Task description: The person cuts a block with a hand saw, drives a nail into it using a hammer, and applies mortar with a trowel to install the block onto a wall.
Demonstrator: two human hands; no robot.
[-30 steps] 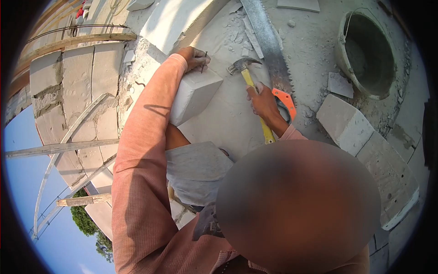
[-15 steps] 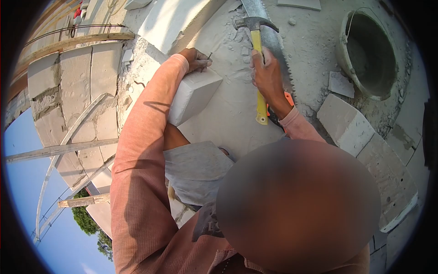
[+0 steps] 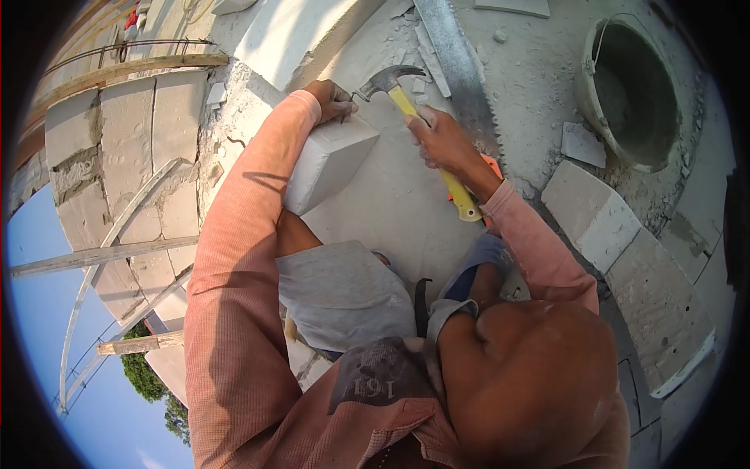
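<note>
My left hand (image 3: 331, 102) rests at the upper end of a pale block (image 3: 331, 162), with its fingers pinched on a thin nail (image 3: 344, 118). Wrapped round the yellow handle of a claw hammer (image 3: 402, 100) is my right hand (image 3: 439, 141). The dark hammer head is beside the left fingers, close to the nail; whether it touches the nail, I cannot tell. Behind the right hand lies a hand saw (image 3: 462, 69), its orange handle partly hidden by the wrist.
At the right stands a bucket (image 3: 587, 94) with a wire handle. More pale blocks (image 3: 590, 211) lie below it, and a large block (image 3: 301, 35) sits at the top. On the left are a block wall (image 3: 129, 117), wooden strips (image 3: 101, 256) and rods. Rubble is scattered about the dusty floor.
The hammer has swung left, away from over the saw blade, and its head is now beside the left fingers. My left hand keeps its pinch on the nail.
</note>
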